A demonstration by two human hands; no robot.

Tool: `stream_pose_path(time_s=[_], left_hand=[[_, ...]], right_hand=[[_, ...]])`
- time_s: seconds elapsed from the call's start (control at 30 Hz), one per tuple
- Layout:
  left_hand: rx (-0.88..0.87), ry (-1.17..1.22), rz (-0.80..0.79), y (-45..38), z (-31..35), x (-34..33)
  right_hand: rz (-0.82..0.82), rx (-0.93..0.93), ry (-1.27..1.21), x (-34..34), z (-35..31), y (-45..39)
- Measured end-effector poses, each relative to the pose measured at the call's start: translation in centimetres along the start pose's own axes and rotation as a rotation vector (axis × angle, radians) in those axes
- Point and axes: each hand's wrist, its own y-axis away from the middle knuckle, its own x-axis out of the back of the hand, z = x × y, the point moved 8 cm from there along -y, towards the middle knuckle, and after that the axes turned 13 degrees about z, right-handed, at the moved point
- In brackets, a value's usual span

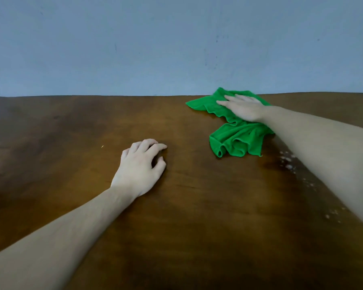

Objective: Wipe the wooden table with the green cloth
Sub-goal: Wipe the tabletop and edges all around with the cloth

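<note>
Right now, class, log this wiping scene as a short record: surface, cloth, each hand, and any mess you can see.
surface: wooden table, set against a blue-grey wall
cloth: green cloth, bunched, near the table's far edge
right hand: fingers straight, pressing flat on the cloth
left hand: fingers curled, resting on bare wood, holding nothing
mess: white specks beside the right forearm

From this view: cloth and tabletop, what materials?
Green cloth: looks like soft microfibre or terry, with a fuzzy matte nap and limp ruffled folds. Table: wood or wood veneer, dark brown streaky grain, faint satin sheen; solid or veneer, can't tell.
</note>
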Motion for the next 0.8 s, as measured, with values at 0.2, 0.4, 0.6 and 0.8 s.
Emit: stream_pose_path(time_s=[0.2,0.4,0.6,0.8], left_hand=[[-0.013,-0.027,-0.005,0.0,0.3,0.0],[-0.062,-0.078,-0.056,-0.4,1.8,-0.2],[-0.057,-0.056,-0.094,-0.5,6.7,-1.2],[-0.112,-0.011,-0.031,0.4,10.1,-2.4]], right_hand=[[-0.052,0.104,-0.008,-1.7,-2.1,8.8],[-0.112,0.283,0.119,-1.2,-8.1,17.8],[-0.069,0.249,0.179,0.3,-6.0,14.0],[0.009,0.058,0.189,1.8,-0.4,7.4]])
